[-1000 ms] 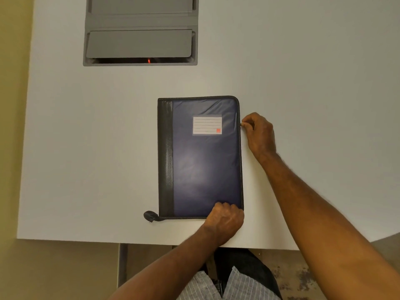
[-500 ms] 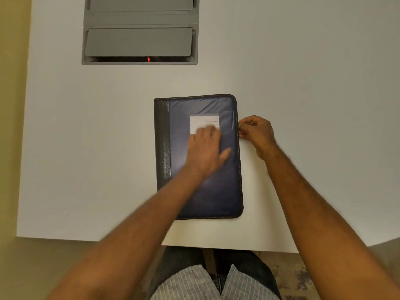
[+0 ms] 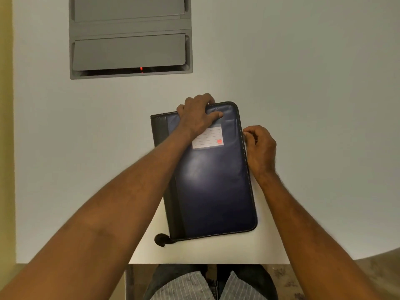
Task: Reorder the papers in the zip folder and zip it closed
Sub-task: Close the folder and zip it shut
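A dark blue zip folder (image 3: 212, 187) with a black spine strip and a white label (image 3: 208, 138) lies closed on the white table, turned slightly counter-clockwise. My left hand (image 3: 198, 114) grips its far edge, fingers curled over the top and thumb lying on the cover. My right hand (image 3: 260, 148) sits at the folder's right edge near the top, finger and thumb pinching something small at the zip line; the pull itself is hidden. A black zip tail (image 3: 161, 239) sticks out at the near left corner. No papers show.
A grey recessed cable box (image 3: 129, 37) with a small red light is set into the table (image 3: 313, 105) at the far left. The table's near edge runs just below the folder, with my lap beyond it.
My left hand went from the folder's near edge, across the cover, to its far edge. The folder has turned slightly. My right hand stays at the right edge.
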Demonstrator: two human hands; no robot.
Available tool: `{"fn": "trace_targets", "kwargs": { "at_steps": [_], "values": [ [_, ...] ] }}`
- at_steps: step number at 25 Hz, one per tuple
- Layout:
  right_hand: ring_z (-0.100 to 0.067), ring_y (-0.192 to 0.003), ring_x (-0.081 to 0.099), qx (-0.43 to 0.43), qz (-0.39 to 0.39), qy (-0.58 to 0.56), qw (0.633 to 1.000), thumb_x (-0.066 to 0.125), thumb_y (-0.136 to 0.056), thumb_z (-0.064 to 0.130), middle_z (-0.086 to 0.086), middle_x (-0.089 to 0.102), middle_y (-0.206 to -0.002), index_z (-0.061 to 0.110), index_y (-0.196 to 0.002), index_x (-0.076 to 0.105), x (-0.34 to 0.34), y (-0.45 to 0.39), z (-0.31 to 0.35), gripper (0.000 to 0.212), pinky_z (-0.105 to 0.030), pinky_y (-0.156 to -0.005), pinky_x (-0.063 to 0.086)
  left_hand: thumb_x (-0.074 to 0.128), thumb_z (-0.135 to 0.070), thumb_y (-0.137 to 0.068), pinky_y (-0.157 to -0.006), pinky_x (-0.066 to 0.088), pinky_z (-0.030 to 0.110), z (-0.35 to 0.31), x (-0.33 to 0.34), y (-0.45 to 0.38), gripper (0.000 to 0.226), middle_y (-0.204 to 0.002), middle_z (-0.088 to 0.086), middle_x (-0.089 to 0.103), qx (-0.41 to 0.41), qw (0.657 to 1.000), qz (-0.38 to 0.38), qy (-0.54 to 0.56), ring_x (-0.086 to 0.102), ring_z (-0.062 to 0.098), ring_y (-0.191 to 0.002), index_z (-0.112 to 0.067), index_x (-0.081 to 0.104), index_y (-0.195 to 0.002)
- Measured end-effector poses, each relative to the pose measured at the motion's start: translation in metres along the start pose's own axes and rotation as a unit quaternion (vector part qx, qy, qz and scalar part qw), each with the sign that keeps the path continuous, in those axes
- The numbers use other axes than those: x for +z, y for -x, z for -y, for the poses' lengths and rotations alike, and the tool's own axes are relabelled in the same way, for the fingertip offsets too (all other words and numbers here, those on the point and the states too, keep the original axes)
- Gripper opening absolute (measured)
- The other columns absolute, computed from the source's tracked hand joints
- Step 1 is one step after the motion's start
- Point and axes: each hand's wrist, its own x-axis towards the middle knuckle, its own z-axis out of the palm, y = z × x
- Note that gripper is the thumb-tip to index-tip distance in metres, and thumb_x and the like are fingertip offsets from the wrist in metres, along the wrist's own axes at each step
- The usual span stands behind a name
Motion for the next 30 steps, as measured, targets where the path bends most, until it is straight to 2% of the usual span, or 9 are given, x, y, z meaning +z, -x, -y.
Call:
{"fn": "trace_targets", "kwargs": {
  "at_steps": [3, 7, 10, 14, 19, 24, 27, 30],
  "values": [
    [-0.010, -0.092, 0.063, 0.015, -0.016, 0.001, 1.000, 0.052, -0.105, 0.016, 0.007, 0.067, -0.102, 0.020, -0.104, 0.067, -0.001, -0.009, 0.002, 0.016, -0.024, -0.082, 0.056, 0.069, -0.047, -0.089, -0.086, 0.027, 0.038, 0.005, -0.001, 0.002, 0.024, -0.096, -0.010, 0.064, 0.007, 0.998, 0.009, 0.061, 0.053, 0.016, -0.096, -0.033, 0.052, -0.098],
    [-0.007, -0.092, 0.062, 0.002, 0.001, 0.031, 1.000, 0.053, -0.103, 0.015, 0.006, 0.067, -0.104, 0.017, -0.104, 0.069, -0.011, -0.026, 0.009, 0.016, -0.022, -0.084, 0.056, 0.056, -0.042, -0.100, -0.089, 0.028, 0.039, 0.021, 0.004, 0.006, 0.011, -0.085, -0.012, 0.062, 0.027, 0.996, -0.015, 0.082, 0.057, 0.015, -0.093, -0.032, 0.058, -0.097],
    [-0.008, -0.095, 0.063, -0.006, 0.033, 0.039, 0.999, 0.053, -0.103, 0.013, 0.008, 0.067, -0.103, 0.020, -0.103, 0.068, -0.016, -0.024, 0.009, 0.017, -0.023, -0.085, 0.055, 0.044, -0.041, -0.104, -0.088, 0.031, 0.041, 0.016, 0.013, 0.005, 0.028, -0.086, -0.006, 0.068, 0.015, 0.997, -0.072, 0.011, 0.059, 0.020, -0.092, -0.027, 0.068, -0.098],
    [-0.006, -0.095, 0.064, 0.031, 0.029, 0.016, 0.999, 0.054, -0.104, 0.014, 0.007, 0.068, -0.104, 0.019, -0.104, 0.069, -0.015, -0.009, 0.011, 0.015, -0.016, -0.085, 0.053, 0.047, -0.037, -0.104, -0.071, 0.041, 0.039, -0.004, 0.021, -0.002, 0.029, -0.079, 0.002, 0.069, 0.008, 0.995, -0.096, -0.014, 0.059, 0.028, -0.077, -0.019, 0.065, -0.090],
    [-0.009, -0.088, 0.066, 0.045, 0.059, 0.015, 0.997, 0.059, -0.105, 0.019, 0.007, 0.067, -0.103, 0.024, -0.106, 0.067, -0.006, 0.011, -0.004, 0.009, -0.017, -0.084, 0.056, 0.049, -0.042, -0.102, -0.071, 0.045, 0.041, 0.000, 0.027, -0.001, 0.032, -0.078, -0.002, 0.069, 0.072, 0.991, -0.100, -0.042, 0.057, 0.023, -0.074, -0.021, 0.068, -0.088],
    [-0.012, -0.097, 0.060, 0.042, 0.006, 0.049, 0.998, 0.060, -0.104, 0.019, 0.005, 0.060, -0.109, 0.008, -0.115, 0.068, 0.003, 0.018, -0.008, 0.018, -0.007, -0.087, 0.042, 0.051, -0.045, -0.101, -0.074, 0.040, 0.034, 0.006, 0.029, -0.004, 0.032, -0.080, -0.005, 0.071, 0.102, 0.990, -0.092, -0.011, 0.058, 0.020, -0.077, -0.023, 0.072, -0.090],
    [-0.013, -0.096, 0.061, 0.026, 0.002, 0.054, 0.998, 0.060, -0.104, 0.019, 0.000, 0.064, -0.108, 0.008, -0.114, 0.068, 0.005, 0.018, -0.010, 0.017, -0.012, -0.087, 0.045, 0.051, -0.046, -0.101, -0.074, 0.037, 0.033, 0.008, 0.031, -0.005, 0.033, -0.079, -0.005, 0.070, 0.102, 0.990, -0.093, -0.007, 0.058, 0.020, -0.077, -0.024, 0.072, -0.089],
    [-0.014, -0.097, 0.061, 0.008, 0.013, 0.066, 0.998, 0.059, -0.104, 0.017, -0.010, 0.069, -0.111, 0.007, -0.114, 0.069, 0.001, 0.021, -0.018, 0.017, -0.026, -0.091, 0.052, 0.051, -0.045, -0.101, -0.073, 0.034, 0.032, 0.007, 0.031, -0.007, 0.032, -0.077, -0.004, 0.069, 0.098, 0.991, -0.094, -0.012, 0.057, 0.020, -0.077, -0.023, 0.071, -0.089]
  ]
}}
